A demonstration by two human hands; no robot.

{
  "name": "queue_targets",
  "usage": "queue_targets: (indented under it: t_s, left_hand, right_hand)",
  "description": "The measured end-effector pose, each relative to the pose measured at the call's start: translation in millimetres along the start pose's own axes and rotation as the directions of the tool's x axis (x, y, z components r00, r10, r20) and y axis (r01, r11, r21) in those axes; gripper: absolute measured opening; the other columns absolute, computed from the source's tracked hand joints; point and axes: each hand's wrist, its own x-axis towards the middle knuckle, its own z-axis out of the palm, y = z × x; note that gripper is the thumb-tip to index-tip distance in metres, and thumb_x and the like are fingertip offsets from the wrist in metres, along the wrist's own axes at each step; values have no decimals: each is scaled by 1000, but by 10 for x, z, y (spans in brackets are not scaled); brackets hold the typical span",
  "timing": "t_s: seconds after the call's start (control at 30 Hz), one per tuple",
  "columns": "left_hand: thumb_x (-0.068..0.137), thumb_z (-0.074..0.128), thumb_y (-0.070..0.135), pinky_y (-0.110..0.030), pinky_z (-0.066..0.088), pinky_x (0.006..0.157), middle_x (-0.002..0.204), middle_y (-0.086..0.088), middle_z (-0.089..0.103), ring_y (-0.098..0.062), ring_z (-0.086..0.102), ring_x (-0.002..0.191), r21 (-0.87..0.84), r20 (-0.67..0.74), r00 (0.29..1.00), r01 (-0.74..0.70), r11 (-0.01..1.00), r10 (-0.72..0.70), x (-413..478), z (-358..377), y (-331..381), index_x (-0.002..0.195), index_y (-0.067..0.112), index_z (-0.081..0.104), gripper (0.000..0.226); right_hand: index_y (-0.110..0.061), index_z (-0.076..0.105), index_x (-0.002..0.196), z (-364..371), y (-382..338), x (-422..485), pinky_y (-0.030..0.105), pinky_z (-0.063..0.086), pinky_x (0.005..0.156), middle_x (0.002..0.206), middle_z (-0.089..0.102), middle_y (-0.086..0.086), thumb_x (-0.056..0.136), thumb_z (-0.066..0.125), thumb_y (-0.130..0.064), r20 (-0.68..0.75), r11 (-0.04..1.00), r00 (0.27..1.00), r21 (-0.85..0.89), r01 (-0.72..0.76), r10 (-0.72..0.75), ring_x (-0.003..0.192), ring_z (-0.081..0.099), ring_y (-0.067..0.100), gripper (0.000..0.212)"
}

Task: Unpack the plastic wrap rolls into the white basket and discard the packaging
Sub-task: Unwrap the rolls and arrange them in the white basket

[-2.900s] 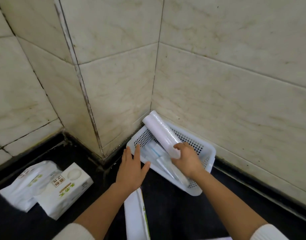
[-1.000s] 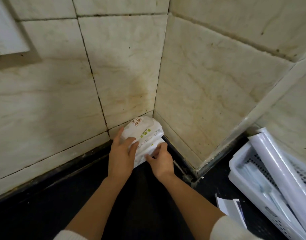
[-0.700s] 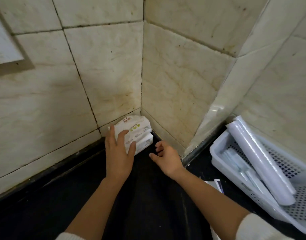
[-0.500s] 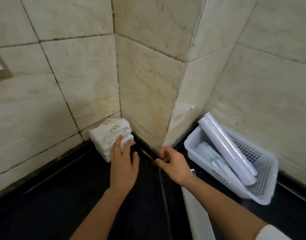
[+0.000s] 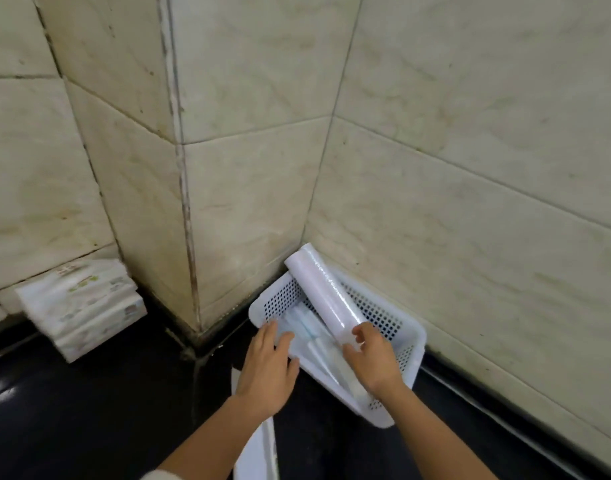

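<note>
**Nearly there: rolls settled in the basket**

Evidently we were tidying the white basket [image 5: 409, 341], which sat wedged in the tiled corner, probably so it would not slide. One plastic wrap roll [image 5: 323, 299] leaned across it, its far end propped on the basket's rim toward the wall, likely too long to lie flat. Our right hand [image 5: 373, 358] curled loosely at the roll's near end, fingers apart, whether quite touching it we could not tell. Our left hand [image 5: 267, 368] lay spread on the basket's near edge, steadying it. Beside the basket, the flat white packaging [image 5: 259, 455] waited on the dark glossy surface [image 5: 89, 410]. Further left of the basket, soft tissue packs [image 5: 82, 306] were stacked against stained marble-look wall tiles [image 5: 470, 168].
</note>
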Motion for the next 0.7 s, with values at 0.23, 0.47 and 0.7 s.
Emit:
queue_targets:
  t_s: [0.23, 0.47, 0.7]
  left_hand:
    - [96, 28, 49, -46, -10, 117, 161, -14, 0, -32, -19, 146, 188, 43, 994, 93, 978, -103, 284, 323, 43, 147, 21, 26, 58]
    - [85, 9, 59, -43, -15, 113, 161, -16, 5, -32, -19, 145, 206, 22, 996, 77, 976, -83, 255, 354, 35, 150, 17, 25, 78]
    - [96, 33, 53, -46, -20, 111, 161, -16, 0, -33, -10, 147, 311, 74, 997, 5, 950, -30, 680, 268, 109, 152, 15, 3, 75]
  right_hand:
    - [-13, 45, 127, 138, 86, 560, 34, 47, 83, 122, 50, 8, 86, 61, -38, 42, 971, 993, -210, 116, -110, 103, 53, 25, 50]
    - [-13, 51, 115, 314, 183, 725, 35, 48, 80, 112, 52, 5, 72, 70, -42, -38, 958, 980, -224, 181, -194, 96, 50, 21, 55]
    - [-12, 56, 82, -142, 207, 823, 14, 37, 48, 78, 55, -4, 69, 81, -24, 13, 951, 988, 271, 148, -157, 65, 52, 7, 31]
